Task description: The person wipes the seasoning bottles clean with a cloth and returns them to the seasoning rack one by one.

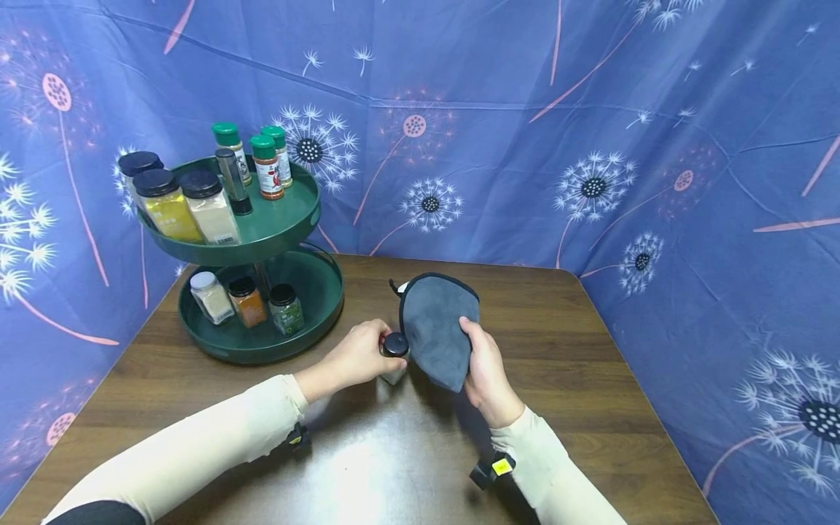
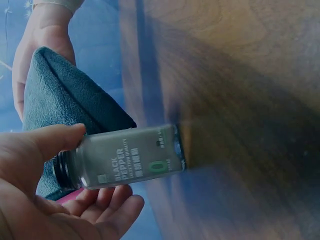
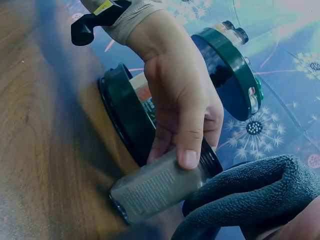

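Note:
Near the middle of the table, my left hand [image 1: 357,354] grips a pepper jar [image 2: 132,157] by its upper part, thumb on one side and fingers on the other. The jar is clear, has a black lid [image 1: 396,344] and reads "BLACK PEPPER" in the left wrist view. It stands upright, its base close over the tabletop. My right hand [image 1: 484,372] holds a folded grey cloth [image 1: 436,321] with black edging, thumb on its front face. In the right wrist view, the cloth's folds lie right beside the jar's lid. Most of the right fingers are hidden behind the cloth.
A two-tier green rack [image 1: 262,251] stands at the left on the wooden table [image 1: 558,350]. Several black-lidded jars and green-capped shakers [image 1: 267,168] fill its upper tier. Three jars [image 1: 248,302] stand on its lower tier. A blue patterned curtain [image 1: 499,146] hangs behind.

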### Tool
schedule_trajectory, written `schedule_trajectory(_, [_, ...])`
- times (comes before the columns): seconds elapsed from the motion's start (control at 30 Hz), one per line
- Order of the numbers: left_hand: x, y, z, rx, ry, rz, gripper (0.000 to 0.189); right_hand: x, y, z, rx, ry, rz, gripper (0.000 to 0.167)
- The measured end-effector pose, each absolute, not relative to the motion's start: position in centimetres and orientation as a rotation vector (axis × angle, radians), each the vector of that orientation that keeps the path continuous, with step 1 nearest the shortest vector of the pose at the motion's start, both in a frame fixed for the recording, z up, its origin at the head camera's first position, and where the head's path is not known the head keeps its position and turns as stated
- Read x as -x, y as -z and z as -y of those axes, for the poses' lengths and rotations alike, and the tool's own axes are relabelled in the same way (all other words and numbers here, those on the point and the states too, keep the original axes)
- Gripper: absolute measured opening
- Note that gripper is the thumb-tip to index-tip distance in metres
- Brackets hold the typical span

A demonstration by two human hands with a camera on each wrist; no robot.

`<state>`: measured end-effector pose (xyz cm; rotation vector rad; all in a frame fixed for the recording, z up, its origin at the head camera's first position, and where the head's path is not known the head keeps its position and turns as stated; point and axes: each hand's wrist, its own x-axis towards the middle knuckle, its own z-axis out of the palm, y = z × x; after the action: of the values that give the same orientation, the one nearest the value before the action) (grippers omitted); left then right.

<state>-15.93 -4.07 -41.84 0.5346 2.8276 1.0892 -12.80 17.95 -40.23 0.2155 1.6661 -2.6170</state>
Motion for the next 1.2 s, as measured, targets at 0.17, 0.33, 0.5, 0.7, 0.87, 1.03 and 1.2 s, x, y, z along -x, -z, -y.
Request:
schedule_trajectory(0.17, [16.4,41.6,4.5,-0.599,-1.118,-2.745,0.043,12.8,40.1,-17.4,-0.146,2.598,-1.729,0.023])
schedule_trajectory(0.33, [16.7,41.5,4.7,-0.63,-1.135,-2.698,0.045,12.5,40.6,-16.7,-0.083,2.546,-1.767,0.027])
schedule_trajectory(0.5, [16.8,41.2,4.8,-0.623,-1.142,-2.693,0.048,12.5,42.2,-16.1,-0.102,2.467,-1.829,0.028])
schedule_trajectory(0.7, [16.6,41.0,4.8,-0.621,-1.164,-2.688,0.044,13.0,44.6,-15.9,-0.167,2.292,-1.926,0.033])
schedule_trajectory(0.87, [16.7,40.8,4.7,-0.64,-1.134,-2.703,0.045,13.0,43.5,-16.0,-0.148,2.298,-1.93,0.034])
schedule_trajectory(1.03, [17.0,41.0,4.6,-0.667,-1.095,-2.726,0.044,12.8,39.7,-16.2,-0.14,2.475,-1.822,0.027])
schedule_trajectory(1.2, [17.0,41.0,4.6,-0.68,-1.094,-2.731,0.042,12.7,39.3,-16.1,-0.129,2.503,-1.804,0.026])
